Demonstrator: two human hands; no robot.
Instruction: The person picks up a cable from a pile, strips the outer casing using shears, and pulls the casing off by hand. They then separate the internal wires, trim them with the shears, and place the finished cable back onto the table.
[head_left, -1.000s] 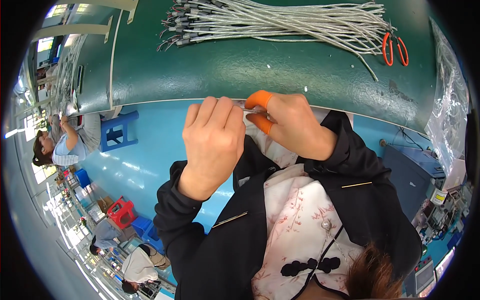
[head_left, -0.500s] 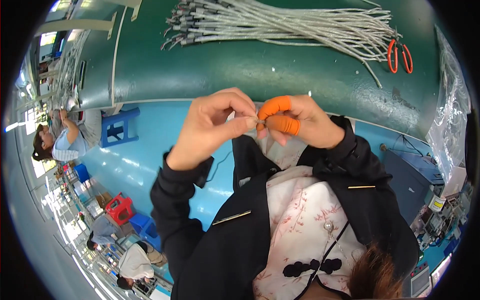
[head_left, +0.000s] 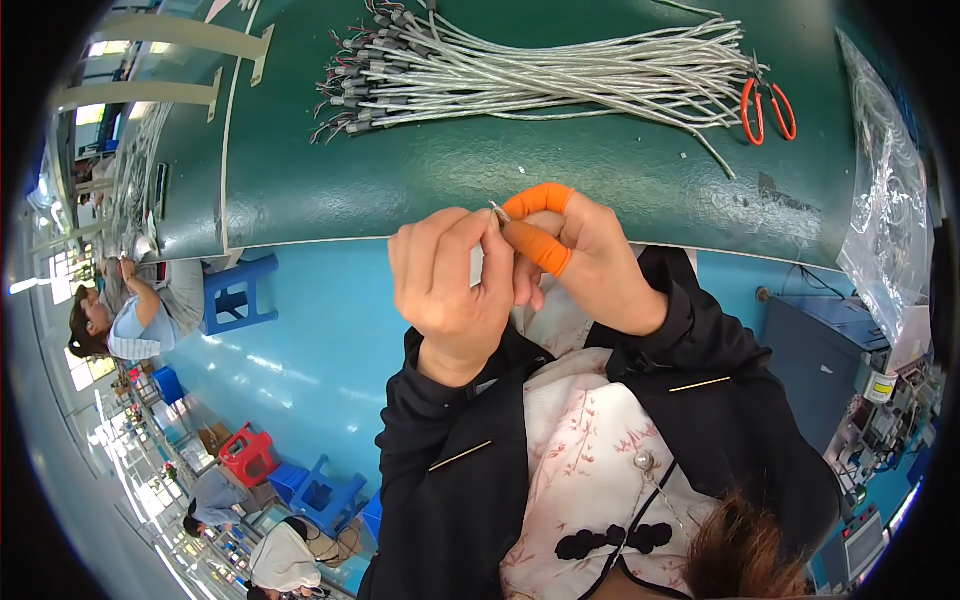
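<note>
My left hand (head_left: 445, 275) and my right hand (head_left: 600, 255) meet just at the near edge of the green table (head_left: 400, 190). Orange finger cots cover the thumb and index finger of the right hand. A small, thin silvery piece (head_left: 498, 211) pokes up between the pinched fingertips of both hands; most of it is hidden, and its kind is too small to tell. Beyond the hands lies a bundle of silvery braided cables (head_left: 560, 85), with grey sleeves and thin reddish wires at their left ends.
Red-handled cutters (head_left: 753, 115) lie by the cables' right ends. Clear plastic bags (head_left: 885, 180) hang over the table's right side. A blue stool (head_left: 240, 292) stands left, near a seated co-worker (head_left: 140, 315). To the right is a grey cabinet (head_left: 820, 340).
My left hand has turned, its back now facing up and its fingers curled closer together. The silvery tip now points upward. The table and cables sit slightly lower and further left in view.
</note>
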